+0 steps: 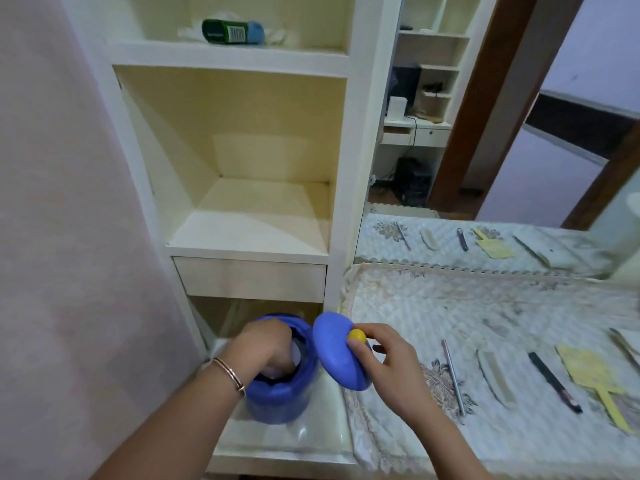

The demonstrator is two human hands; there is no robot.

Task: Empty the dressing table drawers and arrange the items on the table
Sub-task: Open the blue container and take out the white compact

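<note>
Reaching into blue container (277,393) in the pulled-out drawer (311,441), lid off

Left hand (266,344) is sunk inside the container mouth, fingers hidden, so cannot tell whether it grips anything; contents unclear, something pale shows inside. Right hand (391,362) pinches the yellow knob (357,336) of the blue lid (337,351), held tilted just right of the container, over the edge of the quilted table cover (450,306). Right of the container on the cover: metal rod (453,375), pale comb (491,377), black tool (554,382), yellow paddle (595,379), laid in a row. Risks, judged: narrow mouth may catch the hand on withdrawal and tip or drag the container; the lid hangs by a small knob pinch and could slip onto the drawer
</note>
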